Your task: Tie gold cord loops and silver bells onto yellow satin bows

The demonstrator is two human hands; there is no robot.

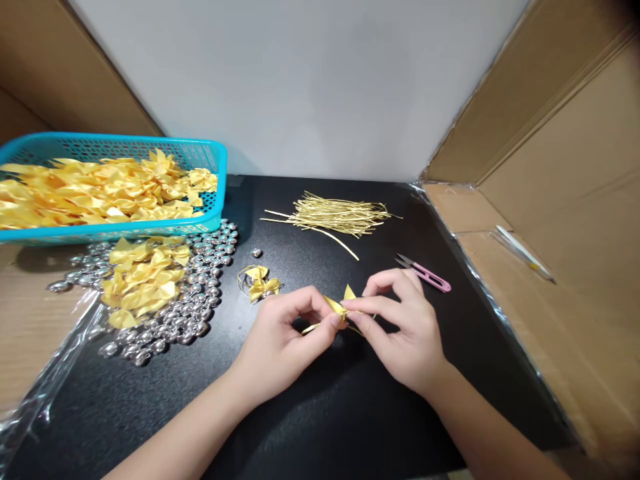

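Note:
Between my hands, just above the black table, is a yellow ribbon bow [336,305] with a thin gold cord [311,328] at its middle. My left hand [295,333] pinches the bow between thumb and forefinger. From the other side, the thumb and forefinger of my right hand [403,327] close on the gold cord by the bow's centre; the fingertips partly hide it. Left of my hands lie yellow bows with a looped gold cord [243,280] and silver beads. A single silver bead [257,253] sits just behind them.
A blue basket [223,173] full of yellow bows stands at the back left. Before it, more bows [145,277] lie among silver beads [170,330]. Gold cords [340,215] are heaped at the back, pink thread snips [433,279] to the right. Cardboard [565,147] walls the right side.

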